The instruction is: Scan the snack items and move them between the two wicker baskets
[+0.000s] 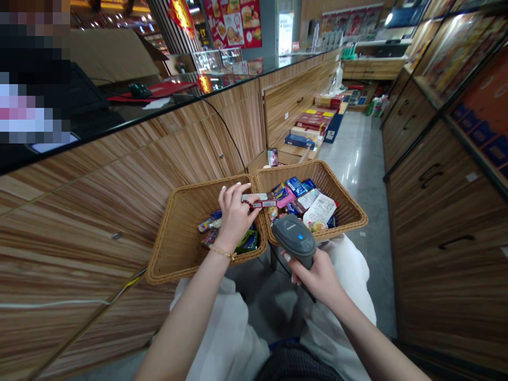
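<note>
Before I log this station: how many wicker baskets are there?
2. One wicker basket is on the left, beneath the left hand holding a red-and-white box; the other touches it on the right, beneath the barcode scanner in the right hand.

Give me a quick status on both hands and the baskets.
Left hand holding red-and-white box. Right hand holding grey handheld barcode scanner. Left wicker basket and right wicker basket side by side, packets in both.
</note>
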Tool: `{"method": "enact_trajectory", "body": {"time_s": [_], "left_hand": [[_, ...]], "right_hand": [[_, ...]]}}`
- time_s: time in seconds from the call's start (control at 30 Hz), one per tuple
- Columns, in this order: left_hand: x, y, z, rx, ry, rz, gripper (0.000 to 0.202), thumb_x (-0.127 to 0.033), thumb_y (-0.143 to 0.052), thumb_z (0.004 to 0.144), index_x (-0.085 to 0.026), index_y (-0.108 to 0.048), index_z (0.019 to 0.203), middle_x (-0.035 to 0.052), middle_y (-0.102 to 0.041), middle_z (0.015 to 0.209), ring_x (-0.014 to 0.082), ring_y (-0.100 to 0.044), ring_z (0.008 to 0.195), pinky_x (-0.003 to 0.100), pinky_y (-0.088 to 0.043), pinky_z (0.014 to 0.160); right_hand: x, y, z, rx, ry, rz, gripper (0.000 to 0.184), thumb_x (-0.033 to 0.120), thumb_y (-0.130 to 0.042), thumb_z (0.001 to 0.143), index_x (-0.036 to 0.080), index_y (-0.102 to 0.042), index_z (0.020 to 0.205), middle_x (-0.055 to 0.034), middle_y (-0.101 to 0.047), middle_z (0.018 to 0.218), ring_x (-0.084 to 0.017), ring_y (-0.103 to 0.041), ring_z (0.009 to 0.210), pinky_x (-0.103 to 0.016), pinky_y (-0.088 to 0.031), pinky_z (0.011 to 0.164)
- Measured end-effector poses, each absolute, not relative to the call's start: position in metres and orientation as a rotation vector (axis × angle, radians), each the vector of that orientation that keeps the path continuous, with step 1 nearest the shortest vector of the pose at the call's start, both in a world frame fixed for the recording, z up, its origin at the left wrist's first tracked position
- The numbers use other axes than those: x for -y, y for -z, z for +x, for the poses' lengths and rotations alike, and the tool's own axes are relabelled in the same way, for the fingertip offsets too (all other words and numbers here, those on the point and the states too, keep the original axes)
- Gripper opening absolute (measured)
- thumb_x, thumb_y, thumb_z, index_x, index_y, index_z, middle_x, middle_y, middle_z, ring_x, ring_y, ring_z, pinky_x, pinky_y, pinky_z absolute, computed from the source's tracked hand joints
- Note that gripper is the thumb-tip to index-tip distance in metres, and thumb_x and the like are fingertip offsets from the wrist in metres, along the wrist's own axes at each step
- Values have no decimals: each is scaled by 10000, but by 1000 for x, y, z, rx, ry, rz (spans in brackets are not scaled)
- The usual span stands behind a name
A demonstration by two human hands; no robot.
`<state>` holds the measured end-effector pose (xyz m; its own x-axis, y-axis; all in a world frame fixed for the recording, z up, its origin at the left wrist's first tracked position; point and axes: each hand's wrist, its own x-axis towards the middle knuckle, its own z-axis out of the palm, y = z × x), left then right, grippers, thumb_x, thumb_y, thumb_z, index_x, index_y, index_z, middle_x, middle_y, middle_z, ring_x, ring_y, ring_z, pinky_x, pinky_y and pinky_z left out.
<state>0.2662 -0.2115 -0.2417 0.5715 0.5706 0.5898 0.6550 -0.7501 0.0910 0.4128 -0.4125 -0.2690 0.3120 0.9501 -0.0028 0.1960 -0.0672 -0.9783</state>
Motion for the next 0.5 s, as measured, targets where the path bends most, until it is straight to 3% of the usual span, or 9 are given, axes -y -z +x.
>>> {"method": "enact_trajectory", "body": {"time_s": [0.5], "left_hand": [[213, 244, 265, 1049, 945, -2661, 190, -296, -704, 921, -292, -747, 1106, 84, -633, 1383, 312, -498, 1365, 596, -292, 1239]], "right_hand": [[411, 272, 412, 1129, -763, -1600, 156, 327, -644, 876, 248, -565, 767, 7, -660, 486, -223, -689, 468, -274, -513, 484]]}}
